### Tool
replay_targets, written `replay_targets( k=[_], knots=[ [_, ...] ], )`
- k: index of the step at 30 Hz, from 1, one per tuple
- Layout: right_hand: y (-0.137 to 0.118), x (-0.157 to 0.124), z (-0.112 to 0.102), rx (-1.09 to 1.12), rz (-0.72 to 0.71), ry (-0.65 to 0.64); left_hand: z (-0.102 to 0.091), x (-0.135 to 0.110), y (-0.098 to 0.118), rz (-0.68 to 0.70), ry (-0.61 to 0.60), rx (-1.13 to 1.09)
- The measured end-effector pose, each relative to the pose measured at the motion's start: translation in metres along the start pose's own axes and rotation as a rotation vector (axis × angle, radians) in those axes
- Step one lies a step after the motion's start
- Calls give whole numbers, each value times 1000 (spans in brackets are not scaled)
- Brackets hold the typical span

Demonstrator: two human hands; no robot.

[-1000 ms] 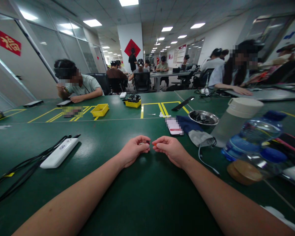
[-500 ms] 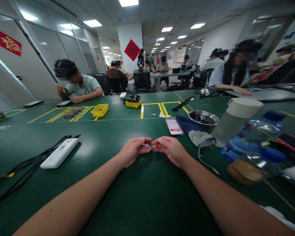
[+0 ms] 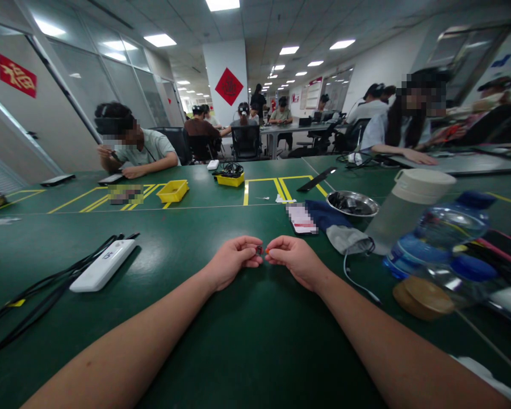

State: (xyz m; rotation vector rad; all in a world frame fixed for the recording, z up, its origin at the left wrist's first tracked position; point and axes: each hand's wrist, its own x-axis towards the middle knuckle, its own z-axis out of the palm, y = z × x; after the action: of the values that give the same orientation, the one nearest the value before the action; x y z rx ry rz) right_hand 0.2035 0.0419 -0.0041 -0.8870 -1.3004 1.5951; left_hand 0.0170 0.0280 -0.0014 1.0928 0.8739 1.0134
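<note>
My left hand and my right hand rest on the green table, fingertips meeting in the middle. Both are pinched shut. Between them sits a tiny part with an orange-red end held by the right fingers and a small dark piece at the left fingertips. The two pieces touch or nearly touch; I cannot tell whether they are joined.
A white power bank with black cables lies at left. On the right stand a metal bowl, a white-lidded jug, water bottles and a grey pouch. Yellow trays sit further back; other people work at neighbouring tables.
My fingertips have closed the small gap; the dark piece and the orange piece have come together. Arms have hardly moved. A person in the background has walked right.
</note>
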Motion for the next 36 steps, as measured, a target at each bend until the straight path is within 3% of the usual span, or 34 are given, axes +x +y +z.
replay_targets(
  k=[16, 29, 36],
  knots=[
    [0, 3, -2, 99, 40, 2, 2, 1, 3, -40, 45, -90],
    [0, 0, 0, 8, 13, -9, 1, -2, -2, 55, 23, 137],
    [0, 0, -1, 12, 9, -18, 4, -2, 0, 36, 32, 89]
  ],
)
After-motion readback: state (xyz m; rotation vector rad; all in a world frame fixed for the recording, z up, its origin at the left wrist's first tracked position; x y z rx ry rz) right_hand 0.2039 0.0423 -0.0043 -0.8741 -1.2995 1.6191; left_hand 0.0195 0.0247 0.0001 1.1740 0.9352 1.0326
